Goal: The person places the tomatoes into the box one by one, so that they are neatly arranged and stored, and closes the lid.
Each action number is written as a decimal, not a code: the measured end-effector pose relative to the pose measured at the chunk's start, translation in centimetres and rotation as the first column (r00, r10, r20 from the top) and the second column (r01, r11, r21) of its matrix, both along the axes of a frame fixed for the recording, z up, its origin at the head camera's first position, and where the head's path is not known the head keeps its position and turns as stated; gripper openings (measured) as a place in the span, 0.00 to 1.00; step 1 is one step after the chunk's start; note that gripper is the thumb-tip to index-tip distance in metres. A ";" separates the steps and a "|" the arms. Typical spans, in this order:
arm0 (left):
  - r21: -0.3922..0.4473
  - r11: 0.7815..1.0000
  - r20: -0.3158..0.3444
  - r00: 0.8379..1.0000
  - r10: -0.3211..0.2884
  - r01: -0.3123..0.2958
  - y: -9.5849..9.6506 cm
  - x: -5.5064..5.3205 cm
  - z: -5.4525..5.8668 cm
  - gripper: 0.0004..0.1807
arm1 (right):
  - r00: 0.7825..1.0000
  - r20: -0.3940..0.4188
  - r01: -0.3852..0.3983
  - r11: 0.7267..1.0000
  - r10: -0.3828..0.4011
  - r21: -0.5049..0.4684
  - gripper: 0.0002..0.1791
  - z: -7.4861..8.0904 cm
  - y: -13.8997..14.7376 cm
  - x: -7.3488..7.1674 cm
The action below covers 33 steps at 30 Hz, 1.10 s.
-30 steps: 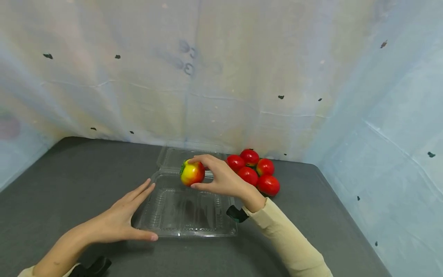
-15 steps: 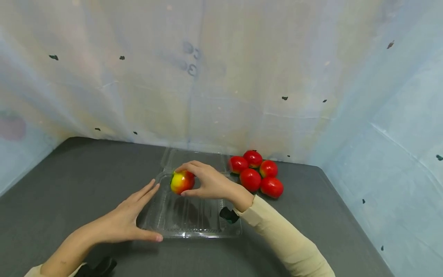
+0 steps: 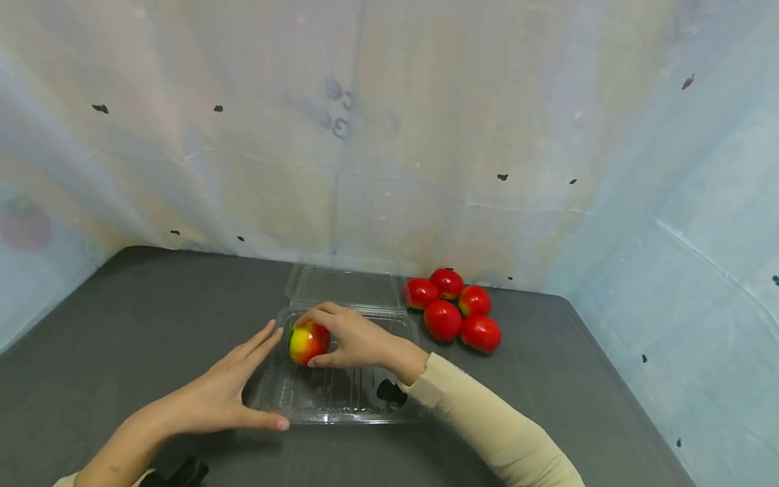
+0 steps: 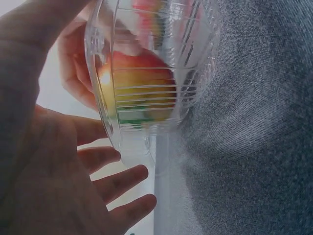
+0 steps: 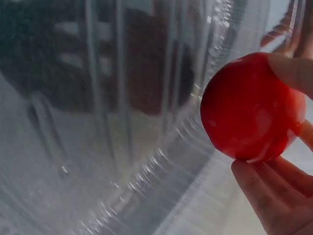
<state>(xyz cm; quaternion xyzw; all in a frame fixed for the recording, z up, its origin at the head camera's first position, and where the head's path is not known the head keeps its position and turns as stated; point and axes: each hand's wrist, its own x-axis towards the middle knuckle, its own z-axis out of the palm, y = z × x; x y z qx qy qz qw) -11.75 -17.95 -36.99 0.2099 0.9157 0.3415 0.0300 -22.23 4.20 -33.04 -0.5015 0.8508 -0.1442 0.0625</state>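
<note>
My right hand (image 3: pixel 359 341) holds a round, shiny red-and-yellow fruit (image 3: pixel 308 343) between thumb and fingers, low in the left back part of a clear plastic clamshell container (image 3: pixel 347 419). In the left wrist view, the fruit (image 4: pixel 146 88) shows through the ribbed container wall, its green end facing that side. Seen from the right wrist, a plain red side of the fruit (image 5: pixel 252 110) faces the camera. My left hand (image 3: pixel 216 396) stands beside the container's left edge, fingers straight and thumb spread apart, holding nothing. Whether its fingertips touch the rim is unclear.
The container's clear lid (image 3: pixel 347 287) lies folded back toward the draped sheet (image 3: pixel 389 169). Several more red fruits (image 3: pixel 443 320) sit grouped to the right of the container on the dark grey table (image 3: pixel 548 406).
My right hand has carried the fruit leftward and down into the container's left back part. The left hand keeps its pose. The other fruits have stayed in place; the head view has shifted slightly.
</note>
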 end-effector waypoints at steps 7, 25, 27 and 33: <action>0.021 1.000 0.021 1.000 -0.015 0.014 0.1 0.0 0.0 0.65 | 0.999 -0.050 0.014 1.000 -0.015 -0.018 0.32 -1.0 -0.4 0.3; 0.076 0.996 0.030 0.998 -0.051 0.049 0.1 -0.4 0.1 0.60 | 0.999 -0.048 0.012 0.998 -0.015 -0.055 0.40 -0.8 0.2 0.1; 0.091 0.995 0.056 0.997 -0.053 0.048 0.0 -0.3 0.1 0.60 | 0.999 -0.043 -0.003 0.998 0.001 -0.058 0.40 -0.7 0.4 0.1; 0.107 0.993 0.085 0.995 -0.059 0.050 -0.5 -0.3 -0.3 0.60 | 1.000 0.009 -0.019 0.999 0.019 -0.036 0.42 -0.7 0.2 0.3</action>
